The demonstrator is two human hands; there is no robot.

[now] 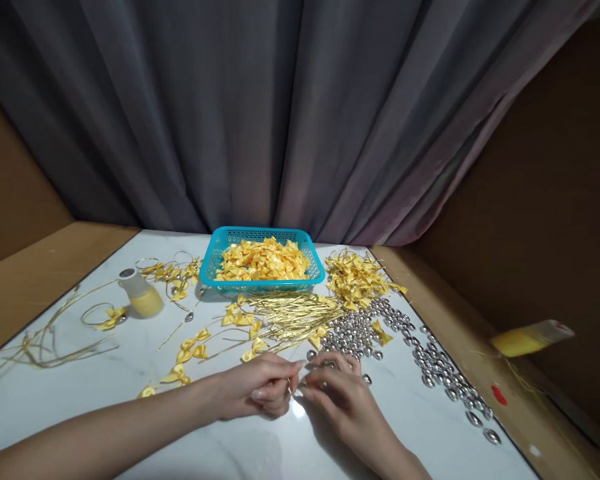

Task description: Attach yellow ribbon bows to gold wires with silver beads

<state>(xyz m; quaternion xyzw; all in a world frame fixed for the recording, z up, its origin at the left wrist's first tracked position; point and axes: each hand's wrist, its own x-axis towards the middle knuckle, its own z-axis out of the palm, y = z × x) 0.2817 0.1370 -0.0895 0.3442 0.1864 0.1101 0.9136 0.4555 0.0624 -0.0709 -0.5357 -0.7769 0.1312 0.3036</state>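
Hands [267, 387] [343, 393] around half-hidden strand [289, 387]

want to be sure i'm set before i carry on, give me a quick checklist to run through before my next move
1. Left hand and right hand close together: ok, nearly meeting over the table.
2. Secure grip on what's pinched: cannot tell, the hands mostly hide it.
3. Yellow bows stocked: ok, heaped in the blue basket.
4. Gold strands in one bundle: not ok, most lie before the basket but others sit far left.
5. Silver pieces gathered: not ok, they trail down the right side.
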